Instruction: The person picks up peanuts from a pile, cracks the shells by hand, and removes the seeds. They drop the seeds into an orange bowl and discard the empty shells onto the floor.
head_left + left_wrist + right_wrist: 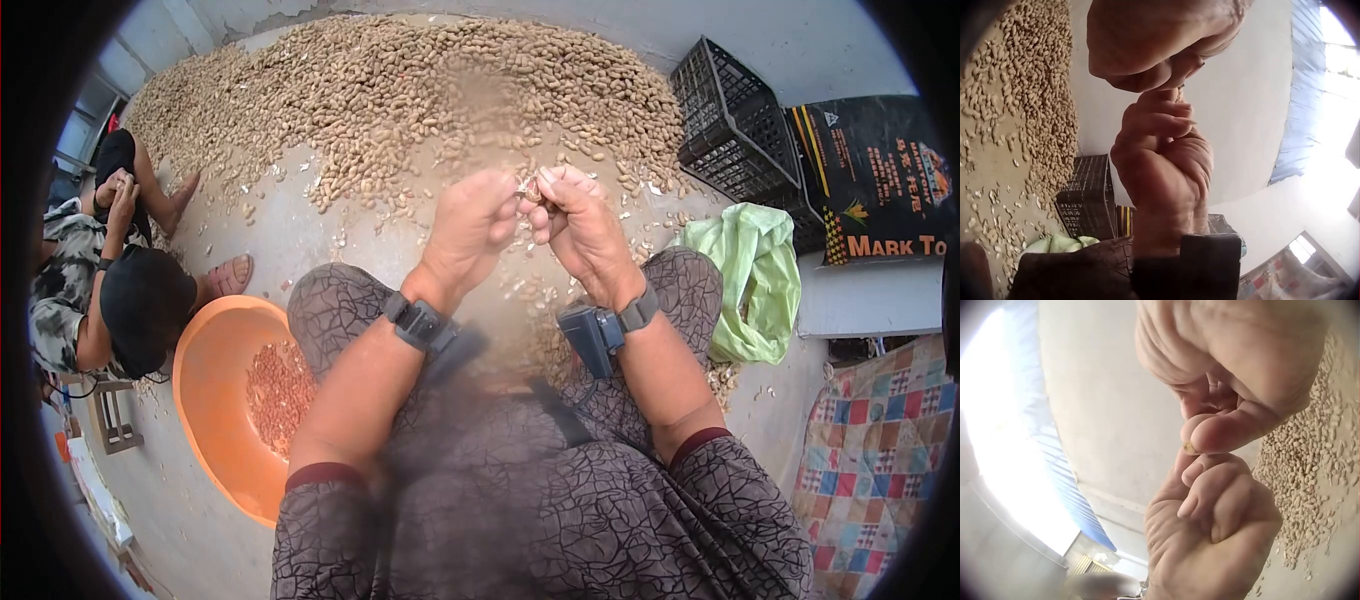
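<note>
My left hand (470,225) and right hand (580,225) meet in front of me, above the floor. Between their fingertips sits a small peanut (528,188), pinched from both sides. In the right wrist view, a pale bit of the peanut (1190,448) peeks out beside the right thumb, while the left hand (1213,531) presses up close below with curled fingers. From the left wrist, the right hand (1163,162) shows with its fingertips at the same spot, and most of the peanut is hidden by fingers.
A wide heap of unshelled peanuts (400,90) covers the floor ahead. An orange basin (215,400) with shelled red peanuts (280,395) stands by my left knee. At right are black crates (735,130), a green sack (750,280) and a black bag (870,180). Another person (120,270) sits at left.
</note>
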{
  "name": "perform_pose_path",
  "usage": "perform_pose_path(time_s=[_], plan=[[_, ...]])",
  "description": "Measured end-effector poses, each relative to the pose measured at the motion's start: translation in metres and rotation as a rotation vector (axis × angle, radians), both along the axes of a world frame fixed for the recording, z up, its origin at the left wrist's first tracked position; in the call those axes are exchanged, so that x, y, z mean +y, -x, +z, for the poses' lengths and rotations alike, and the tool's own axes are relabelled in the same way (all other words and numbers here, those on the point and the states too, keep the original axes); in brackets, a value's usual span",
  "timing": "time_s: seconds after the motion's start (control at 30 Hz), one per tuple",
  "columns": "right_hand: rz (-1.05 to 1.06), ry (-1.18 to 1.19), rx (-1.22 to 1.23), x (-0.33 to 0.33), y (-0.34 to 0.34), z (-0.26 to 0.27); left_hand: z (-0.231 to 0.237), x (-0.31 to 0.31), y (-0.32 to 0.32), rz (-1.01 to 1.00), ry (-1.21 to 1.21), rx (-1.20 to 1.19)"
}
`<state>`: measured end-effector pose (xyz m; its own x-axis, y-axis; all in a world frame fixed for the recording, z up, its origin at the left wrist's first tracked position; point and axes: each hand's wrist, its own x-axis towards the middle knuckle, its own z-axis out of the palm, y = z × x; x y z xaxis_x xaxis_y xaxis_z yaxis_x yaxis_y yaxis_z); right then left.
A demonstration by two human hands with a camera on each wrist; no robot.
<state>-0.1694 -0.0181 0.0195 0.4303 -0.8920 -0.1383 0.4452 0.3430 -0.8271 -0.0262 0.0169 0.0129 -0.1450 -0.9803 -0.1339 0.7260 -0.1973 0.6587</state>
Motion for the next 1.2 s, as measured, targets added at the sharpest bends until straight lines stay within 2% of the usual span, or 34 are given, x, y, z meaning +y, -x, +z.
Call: perform_pose_path(time_s=[0.07,0.13,0.23,0.3,0.33,0.4,0.47,0.53,0.7,0.9,1.03,1.2], plan=[[-0.015,0.027,0.065,-0.001,0.000,0.000,-0.002,-0.001,0.000,0.019,0.002,-0.015],[-0.029,0.052,0.130,0.000,0.000,0.002,-0.002,-0.003,-0.001,0.050,0.015,-0.179],[-0.065,0.162,0.241,0.003,-0.002,0.009,-0.006,-0.004,-0.002,0.069,-0.041,-0.259],[-0.088,0.241,0.470,0.006,-0.003,0.013,-0.008,-0.003,-0.001,0.097,-0.030,-0.301],[-0.087,0.241,0.470,0.008,-0.004,0.016,-0.008,-0.003,0.000,0.124,-0.018,-0.344],[-0.088,0.282,0.623,0.009,-0.004,0.021,-0.005,-0.003,0.002,0.123,-0.026,-0.384],[-0.088,0.241,0.570,0.006,-0.001,0.016,0.002,-0.002,0.003,0.121,-0.034,-0.425],[-0.088,0.200,0.517,0.006,0.000,0.015,0.008,0.001,0.005,0.010,0.055,-0.627],[-0.074,0.194,0.412,0.009,0.000,0.016,-0.003,0.000,0.006,-0.005,0.051,-0.476],[-0.146,0.237,0.492,0.017,-0.003,0.026,-0.010,0.000,0.004,-0.074,0.039,-0.243],[-0.176,0.229,0.456,0.017,-0.002,0.027,-0.009,0.000,0.005,-0.113,0.019,-0.121],[-0.199,0.136,0.298,0.012,0.001,0.018,-0.001,0.002,0.004,-0.111,0.051,-0.136]])
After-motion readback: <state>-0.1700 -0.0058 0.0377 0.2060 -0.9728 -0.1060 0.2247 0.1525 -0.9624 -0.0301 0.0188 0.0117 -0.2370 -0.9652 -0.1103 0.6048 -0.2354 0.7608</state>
